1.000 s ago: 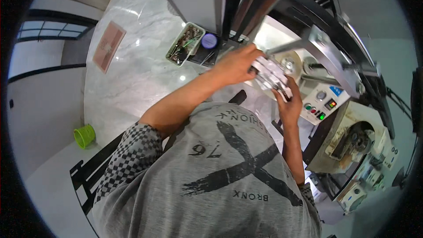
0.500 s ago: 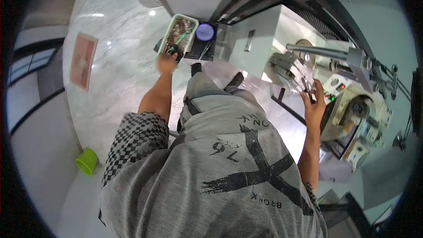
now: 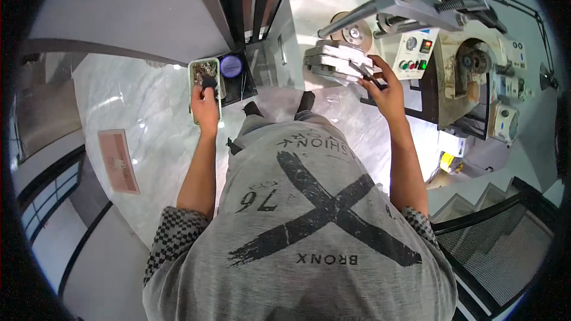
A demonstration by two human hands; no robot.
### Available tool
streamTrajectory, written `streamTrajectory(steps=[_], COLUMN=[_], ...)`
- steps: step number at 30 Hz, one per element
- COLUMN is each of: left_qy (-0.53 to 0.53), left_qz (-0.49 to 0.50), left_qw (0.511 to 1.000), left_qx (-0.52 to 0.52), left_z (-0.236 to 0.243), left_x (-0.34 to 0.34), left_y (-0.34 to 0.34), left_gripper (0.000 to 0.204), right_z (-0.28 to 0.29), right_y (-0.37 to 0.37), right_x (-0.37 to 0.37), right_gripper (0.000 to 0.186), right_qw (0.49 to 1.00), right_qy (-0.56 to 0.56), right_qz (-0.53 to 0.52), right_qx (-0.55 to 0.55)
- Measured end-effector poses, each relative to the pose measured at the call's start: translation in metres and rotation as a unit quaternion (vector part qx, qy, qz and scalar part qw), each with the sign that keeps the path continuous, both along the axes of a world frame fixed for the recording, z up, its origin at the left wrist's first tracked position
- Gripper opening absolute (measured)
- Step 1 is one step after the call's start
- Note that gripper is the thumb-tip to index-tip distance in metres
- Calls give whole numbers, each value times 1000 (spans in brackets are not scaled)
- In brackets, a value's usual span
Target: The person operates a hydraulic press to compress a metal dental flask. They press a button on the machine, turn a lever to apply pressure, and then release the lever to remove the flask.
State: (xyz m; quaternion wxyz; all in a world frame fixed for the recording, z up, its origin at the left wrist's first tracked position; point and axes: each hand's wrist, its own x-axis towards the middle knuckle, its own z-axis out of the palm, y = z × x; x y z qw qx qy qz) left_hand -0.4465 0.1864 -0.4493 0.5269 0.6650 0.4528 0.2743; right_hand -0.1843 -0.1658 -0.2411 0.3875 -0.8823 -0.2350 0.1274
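My left hand (image 3: 204, 105) is over a pale tray (image 3: 217, 104) of small mixed items, its fingers closed on a small black object (image 3: 209, 82); exactly what it is, I cannot tell. My right hand (image 3: 385, 92) grips the right end of a stacked, silvery metal block (image 3: 330, 59), with a dark bar under its fingers. The block sits at a white machine, just below a steel arm (image 3: 348, 20) and in front of a round disc (image 3: 335, 23) with a hub.
A purple round lid (image 3: 231, 66) lies beside the tray. A control panel (image 3: 411, 53) with lit buttons is right of the block. Further right stands a stained machine (image 3: 447, 83); a dark mesh railing (image 3: 488, 246) is at lower right. A pink mat (image 3: 119, 160) lies on the floor.
My left hand has left the metal block and moved left to the tray, where it has closed on the black object. My right hand still holds the block. The view has shifted.
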Motion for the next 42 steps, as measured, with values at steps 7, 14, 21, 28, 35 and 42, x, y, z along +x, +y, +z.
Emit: streamTrajectory(steps=[7,14,21,28,35,42], left_qy=[-188,-194,-144,-24,120,92], left_qz=[-207,-207,-157,-234,-525,-445], left_qw=[960,958,977,967,828,866], left_qx=[14,-50,-18,101,156,206], left_z=[210,263,224,215,235,213], left_x=[124,151,198,196,165,152], left_y=[-87,-128,-132,-122,-101,-123], left_gripper=[17,19,20,20,86,74], right_z=[-9,-21,-26,-30,-29,-30], right_y=[-5,-9,-13,-13,-11,-10], right_x=[5,11,25,39,46,45], right_gripper=[69,67,65,67,68,70], right_qw=[997,991,981,981,980,982], right_qy=[47,57,18,29,40,68], right_qz=[12,30,90,112,123,108], right_qx=[68,121,168,159,149,139])
